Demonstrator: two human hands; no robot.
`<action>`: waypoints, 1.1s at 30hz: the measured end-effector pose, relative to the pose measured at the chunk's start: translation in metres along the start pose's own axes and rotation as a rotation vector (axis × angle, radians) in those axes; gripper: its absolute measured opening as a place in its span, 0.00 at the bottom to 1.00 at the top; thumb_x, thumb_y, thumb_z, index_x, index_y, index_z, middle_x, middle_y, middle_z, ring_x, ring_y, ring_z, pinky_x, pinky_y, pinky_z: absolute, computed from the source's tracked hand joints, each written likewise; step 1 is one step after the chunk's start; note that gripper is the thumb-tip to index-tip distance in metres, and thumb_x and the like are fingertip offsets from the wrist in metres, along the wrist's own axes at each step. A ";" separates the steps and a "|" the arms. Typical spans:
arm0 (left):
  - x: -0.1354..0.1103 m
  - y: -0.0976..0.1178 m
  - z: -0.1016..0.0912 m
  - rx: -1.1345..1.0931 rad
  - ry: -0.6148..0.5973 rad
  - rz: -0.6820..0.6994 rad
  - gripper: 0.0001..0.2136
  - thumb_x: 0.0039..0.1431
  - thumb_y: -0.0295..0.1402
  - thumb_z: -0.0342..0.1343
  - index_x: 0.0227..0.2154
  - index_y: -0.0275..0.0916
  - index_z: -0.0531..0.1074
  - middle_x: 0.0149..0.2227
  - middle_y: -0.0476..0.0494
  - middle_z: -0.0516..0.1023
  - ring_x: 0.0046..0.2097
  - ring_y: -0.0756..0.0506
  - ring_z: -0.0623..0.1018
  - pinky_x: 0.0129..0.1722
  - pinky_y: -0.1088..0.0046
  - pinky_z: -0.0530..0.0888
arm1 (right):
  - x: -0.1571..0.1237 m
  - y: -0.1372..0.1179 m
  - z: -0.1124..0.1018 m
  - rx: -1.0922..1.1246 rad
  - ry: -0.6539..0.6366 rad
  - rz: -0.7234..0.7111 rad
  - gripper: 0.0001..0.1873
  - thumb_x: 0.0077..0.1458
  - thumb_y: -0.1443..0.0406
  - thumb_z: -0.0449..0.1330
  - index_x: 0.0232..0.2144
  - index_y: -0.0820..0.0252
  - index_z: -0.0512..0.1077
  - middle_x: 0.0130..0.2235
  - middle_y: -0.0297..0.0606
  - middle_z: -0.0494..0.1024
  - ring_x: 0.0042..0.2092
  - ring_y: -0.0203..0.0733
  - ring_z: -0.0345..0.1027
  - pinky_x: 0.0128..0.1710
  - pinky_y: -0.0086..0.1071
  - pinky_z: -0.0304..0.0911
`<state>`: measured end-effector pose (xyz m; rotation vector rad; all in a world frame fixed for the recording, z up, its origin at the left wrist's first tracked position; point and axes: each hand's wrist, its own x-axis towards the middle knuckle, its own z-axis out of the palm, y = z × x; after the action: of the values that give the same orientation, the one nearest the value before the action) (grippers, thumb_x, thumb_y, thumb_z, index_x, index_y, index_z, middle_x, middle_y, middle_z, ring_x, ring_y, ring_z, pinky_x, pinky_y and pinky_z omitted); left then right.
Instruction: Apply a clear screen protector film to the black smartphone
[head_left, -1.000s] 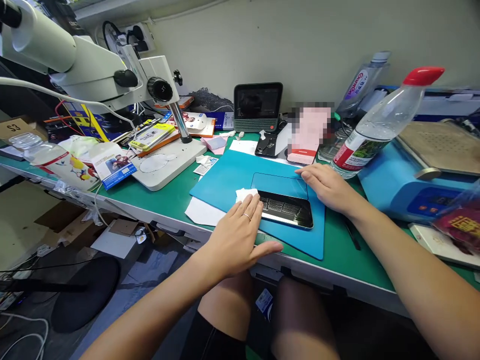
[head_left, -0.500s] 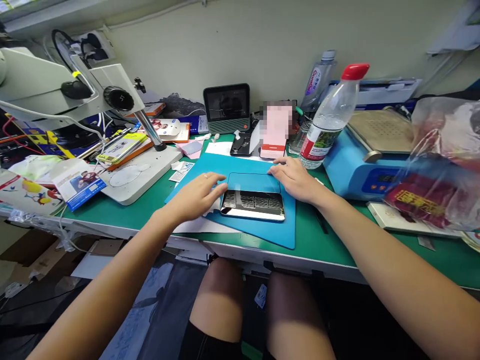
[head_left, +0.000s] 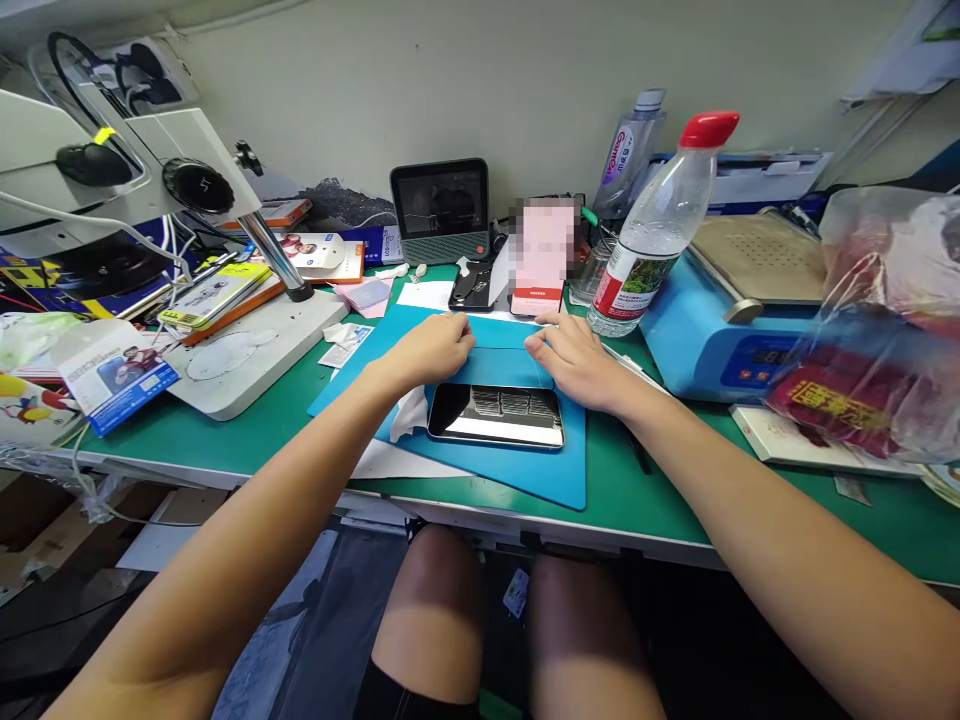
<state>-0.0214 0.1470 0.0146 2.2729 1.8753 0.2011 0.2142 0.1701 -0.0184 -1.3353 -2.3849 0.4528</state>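
Note:
A phone [head_left: 495, 417] lies face up on a blue mat [head_left: 517, 475], its glossy screen reflecting light. Just beyond it, a clear screen protector [head_left: 514, 367] with a thin dark edge is held up between both hands, tilted over the phone's far side. My left hand [head_left: 435, 345] is closed at the protector's left end, fingers curled and thumb partly hidden. At the right end, my right hand [head_left: 574, 360] grips the edge between thumb and fingers. A crumpled white tissue [head_left: 410, 414] rests against the phone's left side.
A microscope stand [head_left: 255, 350] occupies the left. Behind the mat are a smart display [head_left: 441, 212], a pink-screened phone [head_left: 541, 260] and a black phone [head_left: 471, 287]. A red-capped bottle [head_left: 645, 245], a blue heating plate unit [head_left: 697, 330] and a plastic bag [head_left: 885, 350] stand on the right.
My left hand has moved from the phone's left edge up and away, its fingers closing at the protector's left end. The phone's screen shows more on its left. The view shifted slightly.

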 end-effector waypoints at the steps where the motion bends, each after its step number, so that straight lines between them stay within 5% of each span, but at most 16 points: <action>1: 0.000 0.000 0.001 -0.008 0.013 0.006 0.13 0.74 0.38 0.49 0.48 0.37 0.75 0.47 0.39 0.80 0.51 0.40 0.78 0.51 0.59 0.74 | 0.000 0.000 0.000 -0.003 0.012 -0.014 0.35 0.68 0.40 0.37 0.40 0.55 0.73 0.65 0.52 0.67 0.69 0.62 0.54 0.66 0.62 0.53; 16: 0.002 0.014 0.009 -0.026 0.070 0.091 0.16 0.75 0.37 0.45 0.44 0.36 0.78 0.44 0.36 0.80 0.52 0.37 0.77 0.55 0.58 0.72 | -0.002 -0.002 -0.001 -0.053 0.061 -0.058 0.31 0.69 0.42 0.41 0.37 0.56 0.74 0.58 0.52 0.74 0.61 0.60 0.63 0.58 0.57 0.62; 23: 0.010 0.016 0.015 -0.070 0.090 0.037 0.13 0.70 0.41 0.58 0.49 0.37 0.75 0.52 0.40 0.78 0.52 0.40 0.79 0.53 0.53 0.76 | -0.001 -0.005 -0.001 -0.040 0.044 -0.009 0.26 0.68 0.43 0.43 0.37 0.55 0.68 0.56 0.52 0.74 0.61 0.60 0.63 0.58 0.55 0.60; 28: 0.004 0.020 0.010 -0.221 0.148 -0.001 0.14 0.74 0.38 0.46 0.35 0.39 0.72 0.40 0.38 0.80 0.46 0.37 0.79 0.46 0.60 0.73 | -0.002 -0.008 -0.004 0.062 0.126 -0.038 0.25 0.67 0.42 0.44 0.36 0.53 0.64 0.47 0.49 0.77 0.52 0.57 0.69 0.52 0.51 0.63; 33: -0.013 0.020 -0.004 -0.421 0.164 0.040 0.11 0.69 0.37 0.49 0.30 0.43 0.71 0.33 0.47 0.82 0.37 0.41 0.79 0.39 0.66 0.71 | -0.007 -0.015 -0.013 0.212 0.179 -0.048 0.15 0.68 0.51 0.47 0.38 0.53 0.64 0.36 0.40 0.79 0.38 0.48 0.72 0.41 0.41 0.63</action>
<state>-0.0060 0.1309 0.0232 2.0532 1.6623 0.7326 0.2125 0.1581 -0.0018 -1.1702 -2.1523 0.5320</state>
